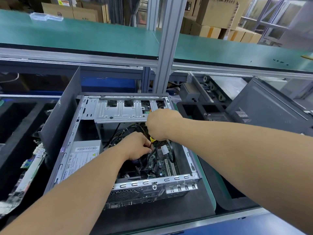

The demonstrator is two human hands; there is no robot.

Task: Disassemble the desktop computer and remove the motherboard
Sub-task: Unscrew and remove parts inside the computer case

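One open computer case (189,177) holds one motherboard (162,164); two hands work inside: left hand (137,146) pinches cables (125,133), right hand (160,124) grips a yellow-handled tool (153,139).

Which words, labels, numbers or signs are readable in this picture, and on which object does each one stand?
No text can be read for certain.
Power supply label: barcode, small print and a yellow warning triangle; too small to read.
Sticker on the motherboard: blurred.
Yellow sticker on a cardboard box: blurred.
Dark marks on the green shelf: illegible.
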